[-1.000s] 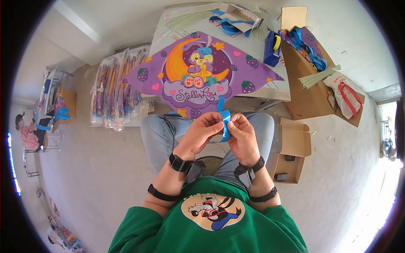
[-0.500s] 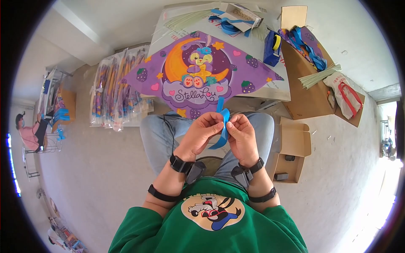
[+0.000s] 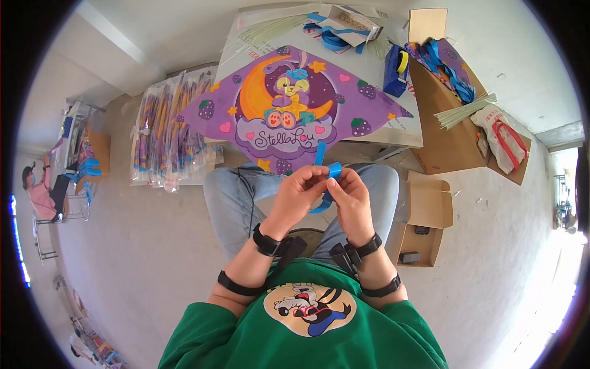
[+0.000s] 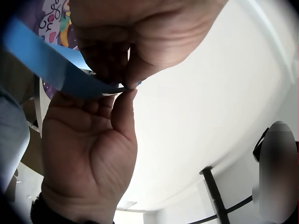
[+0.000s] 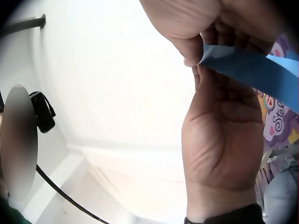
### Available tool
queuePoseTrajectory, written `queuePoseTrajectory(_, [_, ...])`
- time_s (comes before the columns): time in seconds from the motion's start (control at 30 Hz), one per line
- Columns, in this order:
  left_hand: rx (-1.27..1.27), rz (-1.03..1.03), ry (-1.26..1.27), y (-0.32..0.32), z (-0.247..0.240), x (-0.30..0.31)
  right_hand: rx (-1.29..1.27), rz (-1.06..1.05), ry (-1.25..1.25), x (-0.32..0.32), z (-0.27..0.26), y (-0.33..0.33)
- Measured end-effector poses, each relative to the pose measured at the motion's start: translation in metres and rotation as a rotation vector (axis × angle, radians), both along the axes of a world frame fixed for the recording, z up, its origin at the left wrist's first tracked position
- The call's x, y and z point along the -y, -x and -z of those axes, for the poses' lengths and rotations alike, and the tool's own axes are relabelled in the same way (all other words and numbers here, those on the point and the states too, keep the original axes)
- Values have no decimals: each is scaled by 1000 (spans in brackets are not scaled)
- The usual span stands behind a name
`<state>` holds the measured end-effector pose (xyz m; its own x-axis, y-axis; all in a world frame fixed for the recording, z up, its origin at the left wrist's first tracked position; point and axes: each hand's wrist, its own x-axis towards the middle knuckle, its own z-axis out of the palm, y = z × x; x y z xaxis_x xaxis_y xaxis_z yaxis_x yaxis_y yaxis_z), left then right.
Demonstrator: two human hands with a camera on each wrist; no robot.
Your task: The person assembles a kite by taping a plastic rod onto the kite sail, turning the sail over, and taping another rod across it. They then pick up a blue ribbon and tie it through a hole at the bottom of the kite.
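Observation:
Both hands meet over the lap in the head view, working a flat blue ribbon (image 3: 321, 153) between their fingertips. My left hand (image 3: 297, 194) pinches it from the left with thumb and fingers. From the right, my right hand (image 3: 352, 202) pinches a bent-over piece with its thumb on top. Below the fingers, a ribbon tail hangs in a curve. In the left wrist view the ribbon (image 4: 65, 77) runs to the touching fingertips; the right wrist view shows the ribbon (image 5: 254, 72) too. Just beyond lies a purple kite (image 3: 344, 114) printed with a cartoon rabbit and moon.
The kite overhangs the near edge of a white table (image 3: 402, 126). A blue tape dispenser (image 3: 396, 74), a small white box (image 3: 359, 24) with blue ribbon and thin pale sticks (image 3: 264, 31) are on it. Plastic-wrapped bundles (image 3: 175, 132) lie left; cardboard boxes (image 3: 439, 141) stand right.
The ribbon's lower tail swung left, and its upper part is now bent over between the fingertips. The hands have come closer together, and both wrists have turned.

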<state>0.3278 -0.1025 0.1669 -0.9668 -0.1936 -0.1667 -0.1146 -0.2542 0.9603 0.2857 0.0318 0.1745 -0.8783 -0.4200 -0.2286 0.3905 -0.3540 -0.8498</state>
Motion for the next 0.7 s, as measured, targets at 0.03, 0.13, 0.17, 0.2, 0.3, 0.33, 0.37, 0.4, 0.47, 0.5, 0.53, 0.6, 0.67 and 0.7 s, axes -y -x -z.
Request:
queuePoseTrajectory(0.03, [0,0,0,0,-1,-2,-47,-19,-61,-1,1,-1])
queuePoseTrajectory(0.13, [-120,-56,269,0,-6,-8,-178,27,-265,1,3,-2])
queuePoseTrajectory(0.17, [-144,-61,308,0,-7,-9,-180,27,-264,1,5,-2])
queuePoseTrajectory(0.2, [-167,-68,347,0,-8,-9,-238,32,-315,1,7,-2])
queuePoseTrajectory(0.3, [-194,-36,512,-1,-7,-8,-446,7,-474,1,8,-2])
queuePoseTrajectory(0.33, [-194,-35,512,-1,-8,-9,-596,-23,-581,0,8,-2])
queuePoseTrajectory(0.37, [-243,-56,518,-1,-11,-12,-596,-22,-581,1,11,-4])
queuePoseTrajectory(0.4, [-292,-78,524,-1,-12,-13,-504,-27,-473,2,18,-5])
queuePoseTrajectory(0.47, [-248,-69,450,-1,-8,-14,-413,-32,-364,3,20,-7])
queuePoseTrajectory(0.5, [-205,-60,376,-1,-7,-14,-325,-50,-298,2,15,-7])
queuePoseTrajectory(0.53, [-205,-61,376,-2,-7,-13,-236,-68,-231,1,11,-7])
queuePoseTrajectory(0.6, [-100,-9,301,-3,-11,-11,-207,-88,-257,-2,4,-7])
queuePoseTrajectory(0.67, [-70,4,209,-3,-11,-11,-177,-108,-283,-3,9,-6])
queuePoseTrajectory(0.7, [-39,15,117,-2,-11,-10,-307,-93,-321,-2,21,-6])
